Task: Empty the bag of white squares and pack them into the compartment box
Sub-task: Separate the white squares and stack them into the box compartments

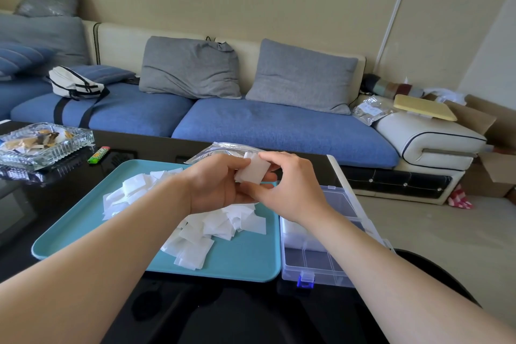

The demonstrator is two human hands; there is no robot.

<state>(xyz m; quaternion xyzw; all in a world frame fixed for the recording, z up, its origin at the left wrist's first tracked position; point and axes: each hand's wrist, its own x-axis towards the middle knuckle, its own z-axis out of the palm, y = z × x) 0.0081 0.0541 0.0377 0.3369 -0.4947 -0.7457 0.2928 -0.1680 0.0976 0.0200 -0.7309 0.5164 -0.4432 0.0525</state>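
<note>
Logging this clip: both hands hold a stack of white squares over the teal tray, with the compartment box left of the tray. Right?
No: the head view shows the compartment box right of the teal tray. The left hand and right hand do hold the stack of white squares over it.

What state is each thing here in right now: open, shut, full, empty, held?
left hand, holds the small stack.
right hand, pinches the same stack.
small stack, held between both hands above the tray.
loose squares, heaped on the tray.
bag, lying behind the hands, apparently emptied.
compartment box, open; one compartment filled, nearest ones empty.
latch, undone.
ashtray, holding scraps.
lighter, lying flat.
</note>
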